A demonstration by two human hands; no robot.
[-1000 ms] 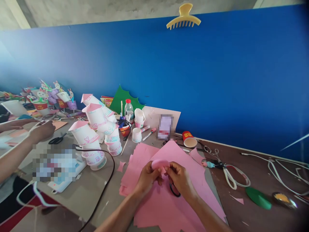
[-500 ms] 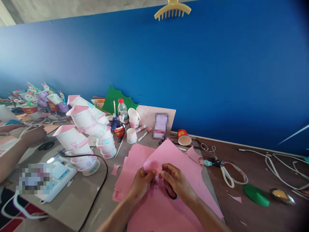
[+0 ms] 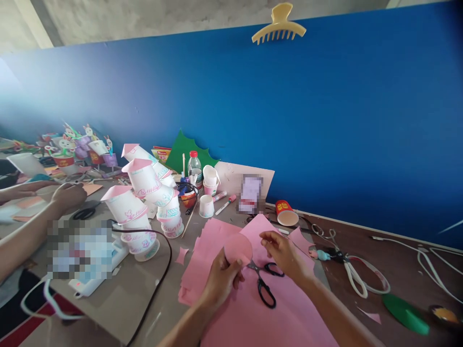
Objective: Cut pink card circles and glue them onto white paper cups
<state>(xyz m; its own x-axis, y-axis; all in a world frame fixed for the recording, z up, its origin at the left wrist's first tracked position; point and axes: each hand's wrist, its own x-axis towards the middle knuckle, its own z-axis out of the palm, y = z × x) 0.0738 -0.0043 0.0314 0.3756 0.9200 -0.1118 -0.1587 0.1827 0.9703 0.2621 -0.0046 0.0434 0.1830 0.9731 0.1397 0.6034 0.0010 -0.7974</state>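
Observation:
My left hand [image 3: 223, 278] is closed on a round pink paper piece [image 3: 238, 247], held up above several pink paper sheets [image 3: 253, 313]. My right hand [image 3: 282, 251] hovers just right of the disc, fingers loosely curled, holding nothing I can see. Black-handled scissors [image 3: 265, 284] lie on the pink sheets between my hands, untouched.
Stacks of decorated paper cups [image 3: 142, 202] stand to the left beside a black cable [image 3: 159, 284]. A red cup [image 3: 286, 214] lies on its side behind the sheets. White cords [image 3: 356, 282] and a green lid [image 3: 405, 313] lie at right. Another person's hand [image 3: 68, 196] works at far left.
My right hand has let go of the pink piece and moved right. My left hand lifted the disc upright. The scissors now lie uncovered on the sheets.

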